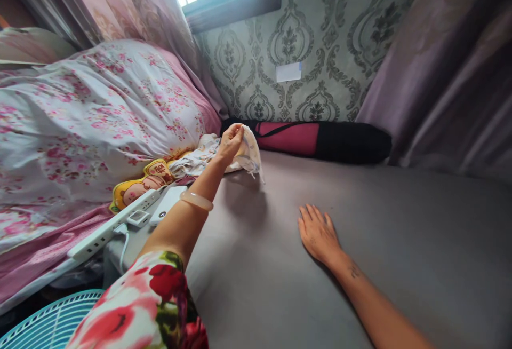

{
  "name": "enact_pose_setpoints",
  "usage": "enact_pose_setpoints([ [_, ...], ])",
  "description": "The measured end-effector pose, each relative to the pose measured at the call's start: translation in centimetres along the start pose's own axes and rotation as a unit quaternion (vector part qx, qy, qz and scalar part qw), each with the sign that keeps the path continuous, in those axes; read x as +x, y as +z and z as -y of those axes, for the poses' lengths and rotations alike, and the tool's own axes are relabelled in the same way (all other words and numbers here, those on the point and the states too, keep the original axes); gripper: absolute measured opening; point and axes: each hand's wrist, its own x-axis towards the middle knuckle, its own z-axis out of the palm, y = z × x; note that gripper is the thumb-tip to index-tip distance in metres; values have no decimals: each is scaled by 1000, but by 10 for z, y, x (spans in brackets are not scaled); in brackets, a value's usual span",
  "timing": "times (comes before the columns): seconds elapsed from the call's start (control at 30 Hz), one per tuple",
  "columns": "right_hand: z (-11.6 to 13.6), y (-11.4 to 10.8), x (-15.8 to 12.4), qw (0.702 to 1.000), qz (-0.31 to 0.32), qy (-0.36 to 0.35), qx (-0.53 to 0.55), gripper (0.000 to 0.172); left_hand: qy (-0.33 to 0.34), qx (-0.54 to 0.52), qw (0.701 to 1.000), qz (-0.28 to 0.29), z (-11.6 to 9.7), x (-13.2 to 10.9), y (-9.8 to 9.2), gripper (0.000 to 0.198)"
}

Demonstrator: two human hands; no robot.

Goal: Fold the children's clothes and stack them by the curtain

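My left hand [231,142] reaches far forward, its fingers pinched on a pale, patterned cloth [248,152]. One end of the cloth hangs from the fingers above the grey bed surface [272,263]; its full shape is hard to make out. More light patterned fabric [196,158] lies bunched just left of the hand. My right hand [319,234] rests palm down on the grey surface, fingers stretched out, holding nothing.
Along the wall lies a long black and dark pink bag [296,138]. To the left are a floral quilt [120,103], a yellow cartoon cushion [142,183], a white power strip [114,226], a white power bank [170,203] and a blue plastic basket [52,319].
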Motion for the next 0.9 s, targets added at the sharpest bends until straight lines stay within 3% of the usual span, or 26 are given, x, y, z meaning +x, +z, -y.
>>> enact_pose_setpoints([
  [0.13, -3, 1, 0, 999, -12, 3, 30, 52, -7, -58, 998, 30, -5, -23, 38, 16],
  [0.27, -10, 0, 4, 990, -46, 26, 134, 62, -13, -95, 993, 70, -12, -50, 74, 18],
  [0.47, -26, -5, 13, 924, -172, 80, 333, 77, -15, -136, 982, 128, -24, -89, 115, 19],
  [0.63, -31, -24, 16, 868, -238, 69, 430, 70, -36, -155, 966, 201, -36, -115, 138, 25],
  [0.8, -31, -52, 12, 852, -241, 90, 455, 60, -74, -207, 931, 291, -50, -131, 151, 28],
  [0.9, -35, -59, 11, 845, -244, 91, 467, 56, -85, -209, 924, 309, -54, -135, 152, 33],
])
